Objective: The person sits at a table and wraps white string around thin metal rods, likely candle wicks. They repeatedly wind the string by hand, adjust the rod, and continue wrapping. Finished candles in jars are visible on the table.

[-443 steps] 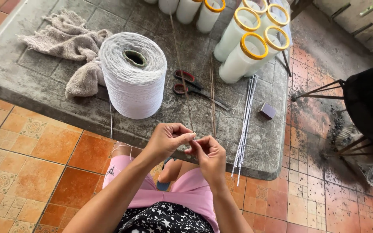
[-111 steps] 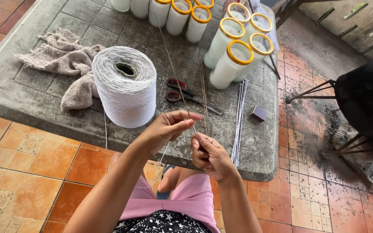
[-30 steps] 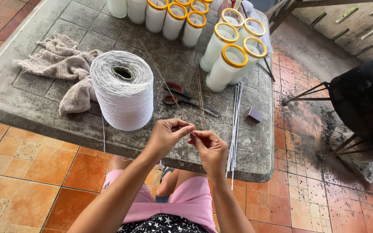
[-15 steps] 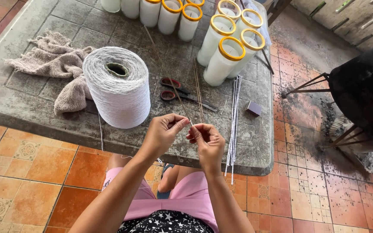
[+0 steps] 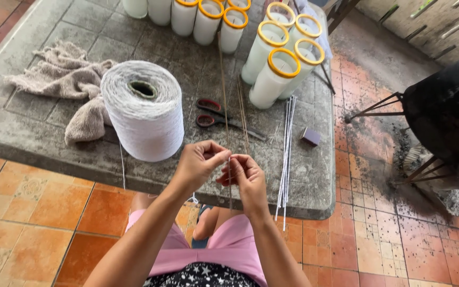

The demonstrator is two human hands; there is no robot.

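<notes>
**Two hands pinch a thread in front of the big spool**

The person sits at the near edge of the stone surface (image 5: 43, 143), just in front of the large white spool (image 5: 143, 110). Both hands meet there. The left hand (image 5: 200, 162) has its fingers closed to a tight pinch on a thin white thread (image 5: 229, 159), and the right hand (image 5: 243, 175) pinches the same thread just beside it, fingertips almost touching. A thin stick (image 5: 228, 175) seems to run up between the hands, though I cannot tell which hand grips it.

What could go wrong, as I judge it: the thread is fine and held only by fingertips, so a slight slackening could let it slip free. A sharp tug might also tip the spool, which stands upright close to the edge.

Counting around the spool: one spool; one pair of red-handled scissors (image 5: 211, 112) just to its right; one crumpled beige cloth (image 5: 65, 79) to its left; one small purple block (image 5: 310, 136) further right. Behind and to the right stand white tubes with yellow rims (image 5: 272, 78), nine in view (the far ones are cut off by the frame). A bundle of thin white sticks (image 5: 287, 143) lies right of the scissors, too fine to count.
</notes>
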